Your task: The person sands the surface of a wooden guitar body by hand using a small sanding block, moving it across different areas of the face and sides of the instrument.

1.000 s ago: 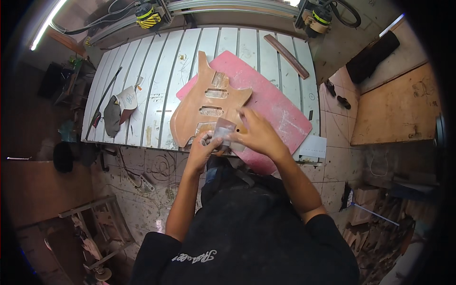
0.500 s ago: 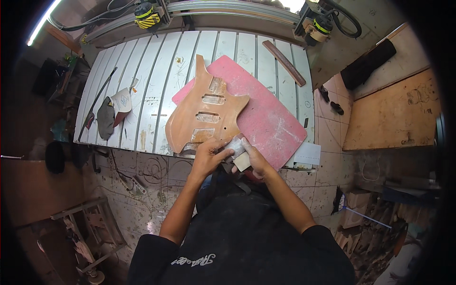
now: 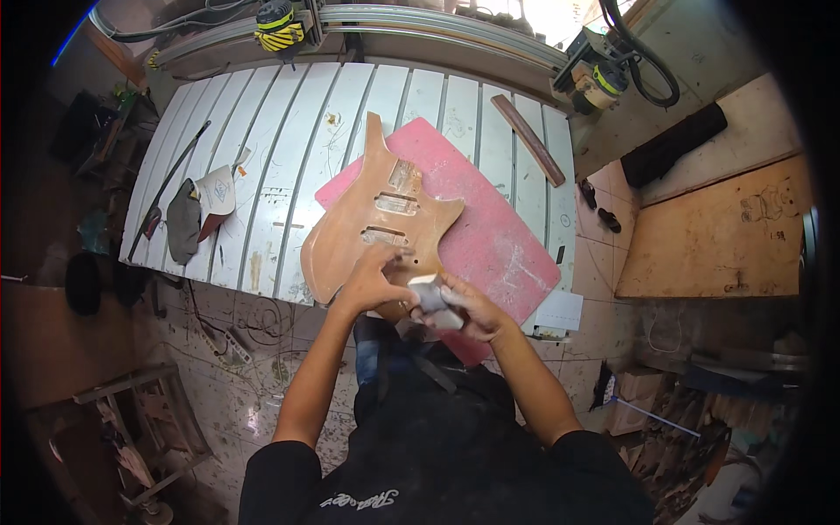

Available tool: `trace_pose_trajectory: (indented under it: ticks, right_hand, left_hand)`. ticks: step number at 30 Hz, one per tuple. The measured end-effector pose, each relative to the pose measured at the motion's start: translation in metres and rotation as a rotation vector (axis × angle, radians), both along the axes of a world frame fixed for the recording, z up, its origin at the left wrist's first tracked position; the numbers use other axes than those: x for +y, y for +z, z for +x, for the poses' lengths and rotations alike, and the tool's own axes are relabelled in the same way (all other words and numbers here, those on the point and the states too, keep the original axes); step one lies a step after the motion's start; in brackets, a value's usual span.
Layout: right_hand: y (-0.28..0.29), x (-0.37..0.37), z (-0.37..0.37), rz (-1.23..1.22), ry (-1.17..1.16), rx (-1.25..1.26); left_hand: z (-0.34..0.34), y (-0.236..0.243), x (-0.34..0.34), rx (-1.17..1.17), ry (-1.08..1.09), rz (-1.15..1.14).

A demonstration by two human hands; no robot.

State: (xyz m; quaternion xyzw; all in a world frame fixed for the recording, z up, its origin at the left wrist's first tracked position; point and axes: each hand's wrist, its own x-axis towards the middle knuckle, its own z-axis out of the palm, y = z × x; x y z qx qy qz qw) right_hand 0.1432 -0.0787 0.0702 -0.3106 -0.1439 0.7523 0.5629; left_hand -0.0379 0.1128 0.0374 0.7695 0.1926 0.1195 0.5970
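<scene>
An unpainted wooden electric guitar body point(image 3: 346, 214) with routed pickup cavities lies on a pink board point(image 3: 499, 227). My left hand point(image 3: 374, 278) rests over the near end of the body, with fingers stretched and the thumb apart from them. Just off the body's near edge, my right hand point(image 3: 477, 311) grips a small pale sanding block point(image 3: 426, 293) with grey sandpaper folded about it. White dust coats the fingers of my right hand. Motion blurs the block somewhat, and the right fingers hide part of it.
The board lies on a white slatted table point(image 3: 262, 175). A dark wooden strip point(image 3: 528, 140) is at the far right, and a cap point(image 3: 197, 219) and a thin dark rod point(image 3: 175, 179) at the left. A white paper point(image 3: 560, 311) sits at the right corner. A machine rail point(image 3: 437, 22) spans the back.
My left hand has left the sandpaper and block and moved up onto the guitar body. The block has turned in my right hand. The whole view has shifted slightly.
</scene>
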Motion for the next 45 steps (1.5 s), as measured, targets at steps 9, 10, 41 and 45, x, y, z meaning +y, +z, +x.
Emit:
trace_pose_trajectory:
  ticks: [9,10,41,45]
  right_hand:
    - [-0.065,0.118,0.100,0.034,-0.531,-1.759]
    - [-0.070,0.118,0.098,-0.019,-0.470,-1.854]
    - [-0.053,0.116,0.016,0.041,-0.394,-2.042]
    - [-0.044,0.056,-0.025,0.033,-0.302,-1.988]
  left_hand:
    - [0.060,-0.060,0.070,0.426,0.813,1.005]
    - [0.069,-0.050,0.073,0.501,0.751,0.896]
    - [0.115,-0.032,0.102,0.475,0.567,0.747]
    - [0.113,-0.028,0.104,0.538,0.535,0.735]
